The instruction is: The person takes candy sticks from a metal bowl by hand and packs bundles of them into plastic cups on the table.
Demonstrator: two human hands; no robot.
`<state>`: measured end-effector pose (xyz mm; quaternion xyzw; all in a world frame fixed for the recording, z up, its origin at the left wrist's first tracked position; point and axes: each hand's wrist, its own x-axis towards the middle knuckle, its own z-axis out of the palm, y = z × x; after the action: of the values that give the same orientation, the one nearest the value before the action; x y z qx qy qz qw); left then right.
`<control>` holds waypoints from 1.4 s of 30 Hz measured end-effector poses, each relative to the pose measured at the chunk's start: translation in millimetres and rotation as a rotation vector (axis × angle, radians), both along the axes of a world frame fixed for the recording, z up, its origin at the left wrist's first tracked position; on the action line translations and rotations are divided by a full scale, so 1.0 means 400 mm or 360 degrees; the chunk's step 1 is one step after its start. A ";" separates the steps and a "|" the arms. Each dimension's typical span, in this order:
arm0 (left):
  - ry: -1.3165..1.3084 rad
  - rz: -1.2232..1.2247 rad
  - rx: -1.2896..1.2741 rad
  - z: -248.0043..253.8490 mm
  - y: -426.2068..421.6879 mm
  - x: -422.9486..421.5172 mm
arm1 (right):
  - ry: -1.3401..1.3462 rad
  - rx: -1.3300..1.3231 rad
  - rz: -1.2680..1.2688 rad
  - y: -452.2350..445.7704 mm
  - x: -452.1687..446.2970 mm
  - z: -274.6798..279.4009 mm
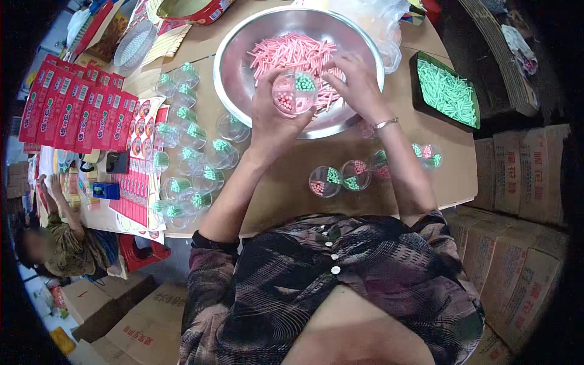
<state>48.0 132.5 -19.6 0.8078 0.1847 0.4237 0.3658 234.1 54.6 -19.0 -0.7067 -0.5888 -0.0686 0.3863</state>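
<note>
My left hand [277, 118] is wrapped around a clear round divided cup [294, 92], tilted so its opening faces me. Pink sticks fill its lower left compartment and green sticks its upper right one. Just right of the cup, my right hand [358, 86] hovers over the bowl with thumb and fingers apart. Pink shows between them, and I see nothing clearly held. Beneath both hands, a wide metal bowl [228, 79] contains a heap of loose pink sticks [292, 52].
Several cups with green sticks [191, 134] crowd the left side. Cups with pink and green sticks [340, 177] stand near the front edge. A black tray of green sticks [447, 91] lies right. Red printed packets [76, 109] stand left, near another person [67, 243]. Cartons [517, 261] flank the table.
</note>
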 end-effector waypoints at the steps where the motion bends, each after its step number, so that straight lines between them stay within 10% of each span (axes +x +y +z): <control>1: 0.0017 0.0020 0.0022 0.003 -0.004 -0.008 | -0.0155 0.0020 0.0043 0.000 -0.002 -0.006; 4: -0.0085 -0.0006 0.0051 0.014 -0.013 -0.016 | 0.0154 0.0375 0.0286 -0.041 -0.112 0.102; 7: -0.0191 -0.0066 0.0083 0.020 -0.033 -0.022 | -0.0570 0.0327 0.0461 -0.082 -0.179 0.131; 19: 0.0015 0.0057 -0.0040 0.027 -0.097 -0.098 | 0.0023 0.0336 0.0241 -0.214 -0.120 0.075; 31: 0.0612 -0.0143 -0.0511 -0.255 -0.173 -0.205 | 0.0442 -0.0026 0.0067 -0.259 -0.102 0.075; 34: 0.0755 -0.0087 -0.0054 -0.117 -0.144 -0.250 | 0.0376 -0.0068 0.0104 -0.249 -0.094 0.055; 36: 0.0600 -0.0221 -0.0648 0.012 -0.100 -0.245 | 0.0291 -0.0127 0.0045 -0.257 -0.079 0.038; 39: 0.0740 -0.0166 -0.0506 0.057 0.001 -0.166 | 0.0307 -0.0096 0.0086 -0.238 -0.098 0.022; 42: 0.1675 -0.0020 0.0500 0.034 0.093 -0.023 | 0.0298 -0.0039 0.0111 -0.223 -0.100 0.029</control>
<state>39.0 169.8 -6.0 0.9567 0.2723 -0.0172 0.1015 194.3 -34.6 -7.3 -0.6938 -0.5751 0.0185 0.4331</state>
